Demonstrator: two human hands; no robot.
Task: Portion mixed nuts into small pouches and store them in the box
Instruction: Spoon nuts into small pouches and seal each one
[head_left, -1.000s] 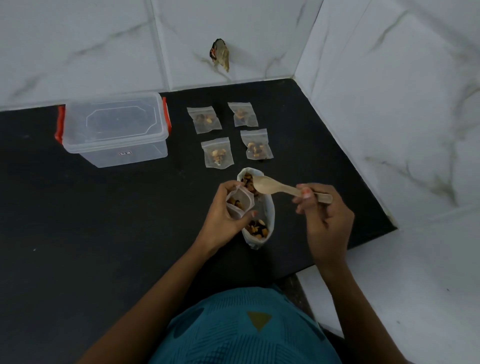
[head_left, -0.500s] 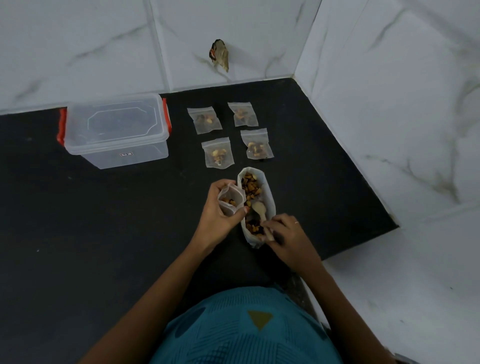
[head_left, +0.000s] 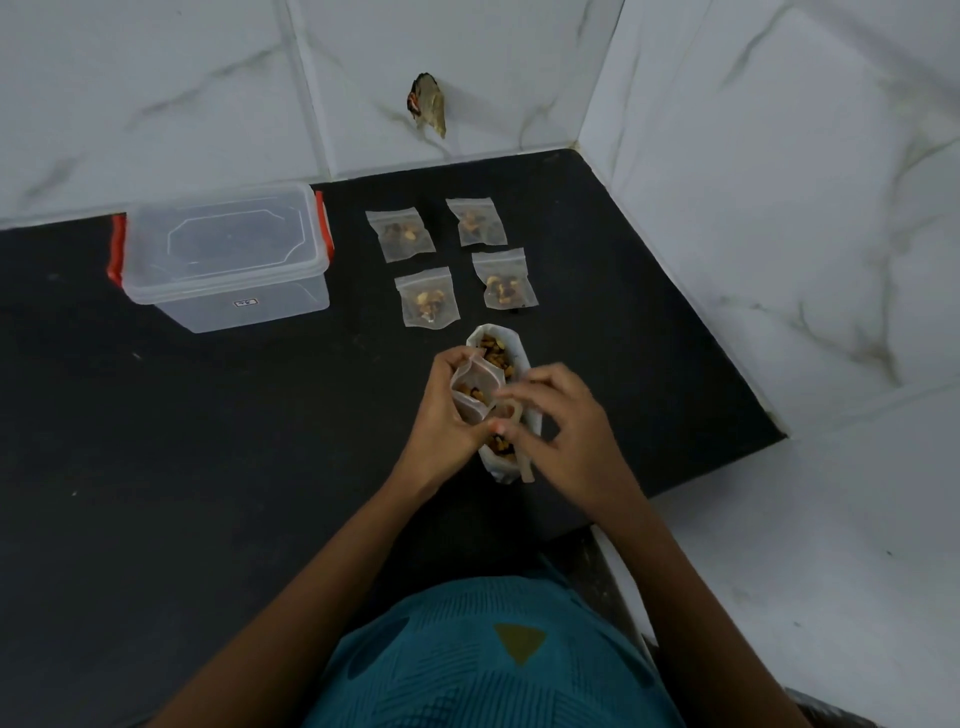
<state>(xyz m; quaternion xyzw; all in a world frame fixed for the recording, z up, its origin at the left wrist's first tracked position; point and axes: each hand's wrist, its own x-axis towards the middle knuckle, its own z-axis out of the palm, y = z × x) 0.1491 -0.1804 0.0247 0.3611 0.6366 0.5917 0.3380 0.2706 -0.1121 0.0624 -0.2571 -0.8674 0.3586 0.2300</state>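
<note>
Left hand: the left hand (head_left: 441, 415) grasps a small clear plastic zip pouch (head_left: 470, 392). Thumb and fingers curl round it, its mouth is held open and upward, and a few nuts lie in its bottom.
Right hand: the right hand (head_left: 566, 431) hovers just beside the pouch's mouth with its fingers loosely bent. I cannot tell whether the fingertips pinch the rim or only touch it.
Spoon: a pale wooden spoon (head_left: 525, 465) lies in the supply bag, its handle poking out at the near end under the right hand. It does not appear to be gripped.
Supply: an open white bag of mixed nuts (head_left: 496, 345) sits on the black tabletop (head_left: 208, 441), touching the held pouch, with plenty of nuts inside.
Done: four filled clear pouches (head_left: 427, 297) lie flat in two rows beyond the bag. Their seals are too small to judge.
Box: a clear plastic box with red side clips (head_left: 223, 260) stands well to the left with its lid on. No pouch shows through its walls.
Progress: portioning looks well under way, with a fifth pouch in hand that probably has its share and is about to be closed.
Left: sealing this pouch, perhaps filling more, then opening the box and storing them all. Storing looks not yet begun.
</note>
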